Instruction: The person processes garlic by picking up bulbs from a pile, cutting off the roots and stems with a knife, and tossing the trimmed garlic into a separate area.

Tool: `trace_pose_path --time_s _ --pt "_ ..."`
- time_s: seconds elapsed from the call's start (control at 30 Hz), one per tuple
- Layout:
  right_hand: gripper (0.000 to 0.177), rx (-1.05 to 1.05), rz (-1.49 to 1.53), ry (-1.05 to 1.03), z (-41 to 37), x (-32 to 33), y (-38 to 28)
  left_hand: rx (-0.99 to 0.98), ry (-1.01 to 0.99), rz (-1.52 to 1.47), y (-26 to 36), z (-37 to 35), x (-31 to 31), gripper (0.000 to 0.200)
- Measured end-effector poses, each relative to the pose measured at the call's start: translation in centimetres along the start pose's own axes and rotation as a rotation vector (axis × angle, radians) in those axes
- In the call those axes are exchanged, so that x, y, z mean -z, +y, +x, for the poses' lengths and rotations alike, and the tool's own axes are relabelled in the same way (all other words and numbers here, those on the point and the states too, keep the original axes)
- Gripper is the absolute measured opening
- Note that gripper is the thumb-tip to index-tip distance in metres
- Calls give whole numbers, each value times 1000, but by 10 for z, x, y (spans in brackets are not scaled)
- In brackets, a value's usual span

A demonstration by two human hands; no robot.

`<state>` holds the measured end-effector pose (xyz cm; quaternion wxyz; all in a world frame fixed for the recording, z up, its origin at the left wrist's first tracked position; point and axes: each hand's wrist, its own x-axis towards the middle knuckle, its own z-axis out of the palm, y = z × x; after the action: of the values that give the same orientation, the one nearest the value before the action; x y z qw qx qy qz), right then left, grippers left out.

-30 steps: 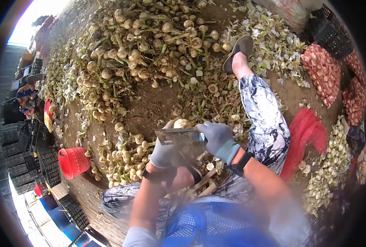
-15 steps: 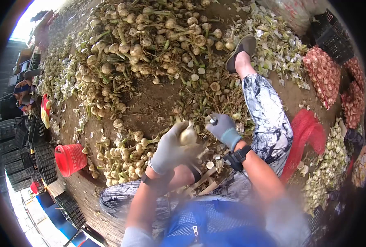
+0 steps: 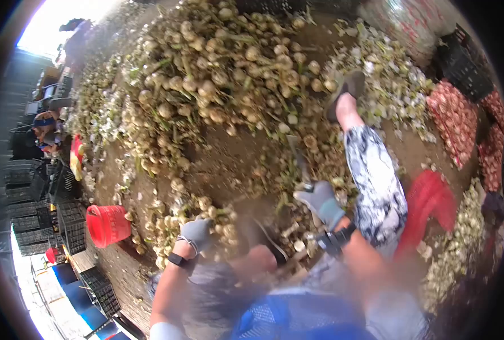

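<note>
Our left hand (image 3: 195, 233) rests on the garlic heap (image 3: 211, 208) at lower centre, its grip too blurred to tell. Our right hand (image 3: 321, 199), well apart, clasps a knife (image 3: 300, 163).

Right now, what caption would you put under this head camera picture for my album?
Gloved left hand at the garlic heap, right hand gripping a knife, red bucket nearby.

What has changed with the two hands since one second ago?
The left hand has dropped left to the small garlic pile; the bulb it held is no longer visible. The right hand moved right, its knife now pointing away. The red bucket stayed put.
</note>
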<state>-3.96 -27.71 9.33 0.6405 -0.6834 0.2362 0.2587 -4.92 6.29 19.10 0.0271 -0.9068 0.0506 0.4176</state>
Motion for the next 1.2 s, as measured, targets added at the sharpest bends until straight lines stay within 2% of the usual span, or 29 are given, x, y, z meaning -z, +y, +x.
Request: trace_pose_path --time_s 0.03,0.1,0.17,0.2,0.27,0.33,0.37,0.47,0.5,0.57,0.6,0.73,0.83,0.9,0.93,1.0,1.03,1.1,1.17,1.2 --pt "16 28 155 -7 3 -4 -2 -129 232 -192 -4 12 8 49" --pt "17 83 258 22 3 -8 -13 -550 545 -261 8 63 36 48" --pt "22 38 342 3 2 -1 -16 -381 697 -413 42 120 63 44" --pt "25 5 297 66 -16 1 -50 -320 676 -510 53 152 77 47" --pt "27 -10 312 111 -19 8 -63 -281 663 -614 73 218 92 50" --pt "28 -11 351 174 -21 7 -71 52 596 -631 93 277 93 61" --pt "28 5 394 201 -20 6 -72 43 595 -638 108 286 95 61" --pt "29 -11 384 188 -21 7 -83 0 651 -454 140 290 92 39" --pt "29 -3 376 178 -21 9 -86 -5 654 -453 138 292 92 39" --pt "29 -11 334 158 -19 13 -85 -46 565 -523 129 293 95 68" --pt "29 -24 294 132 -19 13 -84 24 485 -532 129 292 98 60" --pt "27 -30 325 150 -26 16 -81 -43 466 -404 136 285 94 51" --pt "30 -53 401 98 -45 23 -106 -10 488 -363 149 277 102 54" --pt "31 -254 413 -104 -38 39 -96 -1 452 -379 148 292 93 55" --pt "31 -256 411 -101 -34 38 -92 -61 474 -407 147 295 90 56" --pt "31 -436 411 -66 -28 31 -82 -115 490 -432 143 301 85 57" --pt "31 -439 412 -67 -27 25 -77 -158 544 -446 143 300 87 57" --pt "31 -120 268 43 -27 15 -71 -201 599 -469 144 298 93 57" --pt "30 -157 277 83 -20 14 -69 -194 320 -401 148 286 116 54" --pt "30 -196 291 120 -16 12 -67 -139 395 -480 148 299 90 51"
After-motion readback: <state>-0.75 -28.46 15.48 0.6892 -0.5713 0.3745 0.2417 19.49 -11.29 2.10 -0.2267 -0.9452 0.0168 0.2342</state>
